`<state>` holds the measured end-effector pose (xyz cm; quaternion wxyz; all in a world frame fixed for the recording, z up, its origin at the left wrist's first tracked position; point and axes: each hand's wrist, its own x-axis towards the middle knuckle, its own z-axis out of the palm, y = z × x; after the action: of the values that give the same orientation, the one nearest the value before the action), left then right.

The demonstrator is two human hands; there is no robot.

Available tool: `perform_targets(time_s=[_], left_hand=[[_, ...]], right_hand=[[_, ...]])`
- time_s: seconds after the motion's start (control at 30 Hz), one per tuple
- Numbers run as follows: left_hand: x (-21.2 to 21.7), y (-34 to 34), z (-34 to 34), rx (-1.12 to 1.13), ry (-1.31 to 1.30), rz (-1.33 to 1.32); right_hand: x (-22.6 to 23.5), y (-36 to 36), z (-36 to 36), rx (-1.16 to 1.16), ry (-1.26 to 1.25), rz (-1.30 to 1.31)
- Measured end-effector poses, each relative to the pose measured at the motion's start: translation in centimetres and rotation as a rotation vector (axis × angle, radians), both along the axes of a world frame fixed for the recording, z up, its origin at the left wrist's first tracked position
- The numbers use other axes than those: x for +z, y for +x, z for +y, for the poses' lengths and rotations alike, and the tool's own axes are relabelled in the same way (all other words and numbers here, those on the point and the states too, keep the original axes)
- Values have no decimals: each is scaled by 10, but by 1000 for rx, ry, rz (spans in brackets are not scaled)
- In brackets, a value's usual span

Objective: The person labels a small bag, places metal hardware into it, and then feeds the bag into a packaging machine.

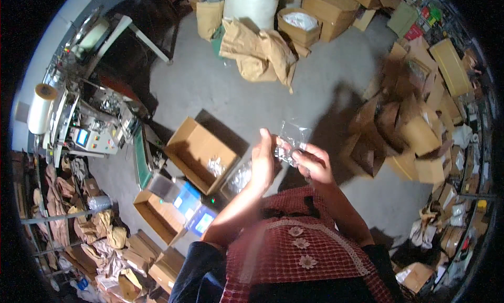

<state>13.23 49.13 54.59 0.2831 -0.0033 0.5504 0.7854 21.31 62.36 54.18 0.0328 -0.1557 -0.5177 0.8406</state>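
In front of my body I hold up a small clear plastic bag (295, 131) with shiny contents, too small to name, in its lower part. My left hand (264, 160) is closed on the bag's left side, thumb pointing up and fingertips behind the film. From the right, my right hand (316, 165) pinches the lower part with thumb and fingers. Below and left of my hands, an open cardboard box (195, 150) stands with a few clear bags (216, 166) in its near right corner. More clear plastic (240, 178) lies between that box and my left forearm.
A packing machine (97, 137) with a film roll and a green conveyor (141, 158) stands at the left. Nearer is a device with a lit screen (203, 223) beside another open carton (157, 215). Piled cardboard (407, 129) lies right; sacks and a crumpled brown paper bag (257, 53) stand ahead.
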Motion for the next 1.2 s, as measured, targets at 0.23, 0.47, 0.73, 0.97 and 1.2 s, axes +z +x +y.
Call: perform_targets(time_s=[0.23, 0.47, 0.73, 0.97, 1.2], left_hand=[[20, -164, 100, 32, 51, -53], [48, -313, 121, 247, 67, 30], [54, -446, 26, 537, -57, -48], [25, -601, -101, 780, -129, 22], [73, -784, -225, 701, -270, 133]], right_hand=[[-1, -171, 117, 57, 118, 59], [32, -368, 153, 286, -95, -119], [42, -585, 70, 698, -68, -133], [27, -758, -81, 901, -86, -244], [78, -955, -179, 1068, -184, -180]])
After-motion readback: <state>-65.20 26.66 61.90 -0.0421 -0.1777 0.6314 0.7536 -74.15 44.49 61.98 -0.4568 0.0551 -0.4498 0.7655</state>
